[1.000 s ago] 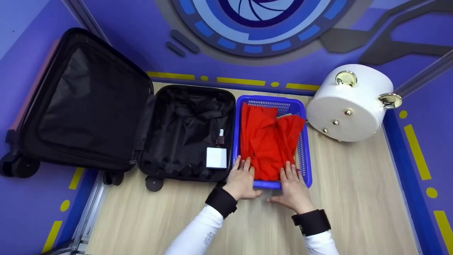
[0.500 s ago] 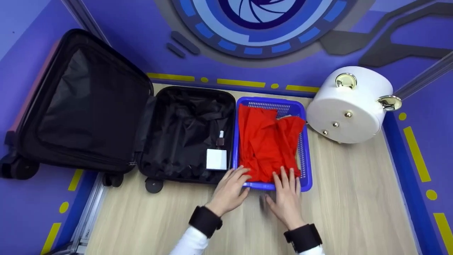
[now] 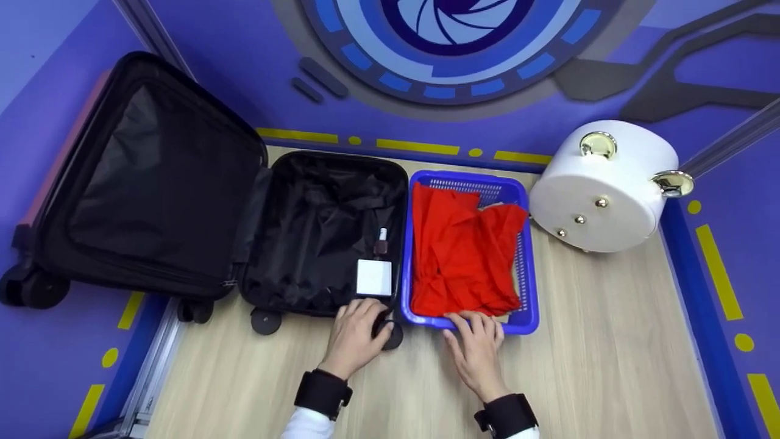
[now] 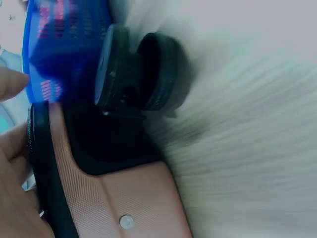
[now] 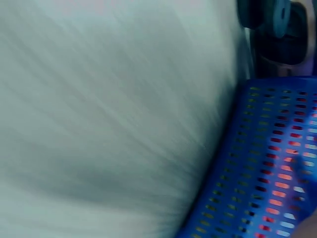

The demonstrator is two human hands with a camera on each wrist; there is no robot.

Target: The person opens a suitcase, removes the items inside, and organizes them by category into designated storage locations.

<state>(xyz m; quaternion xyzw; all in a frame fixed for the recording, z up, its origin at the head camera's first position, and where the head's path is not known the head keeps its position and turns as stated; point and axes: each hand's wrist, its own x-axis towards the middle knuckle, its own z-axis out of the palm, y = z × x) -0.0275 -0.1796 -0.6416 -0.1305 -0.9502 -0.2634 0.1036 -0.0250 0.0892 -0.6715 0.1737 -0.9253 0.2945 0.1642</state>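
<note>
My left hand [image 3: 356, 338] rests at the front edge of the open suitcase [image 3: 286, 299], fingertips over its rim. In the left wrist view the fingers [image 4: 15, 84] lie beside the suitcase's pinkish shell [image 4: 133, 198]. A white square box [image 3: 373, 277] and a small dark bottle with a white cap [image 3: 381, 244] lie inside the suitcase. My right hand [image 3: 478, 353] touches the front rim of the blue plastic basket [image 3: 532, 292] with slightly bent fingers. A folded red cloth [image 3: 463, 256] lies in the basket, partly covering something beige. Neither hand visibly holds anything.
The suitcase's black-lined lid [image 3: 164, 183] leans back at the left. A caster wheel [image 3: 393, 335] sits by my left hand. A white drum-shaped stool or case with gold fittings [image 3: 603, 189] lies at the right rear. Blue walls enclose the wooden surface [image 3: 597, 341].
My left hand has moved left from the basket's near corner to the suitcase's front edge. My right hand has drawn back from the red cloth to the basket's front rim.
</note>
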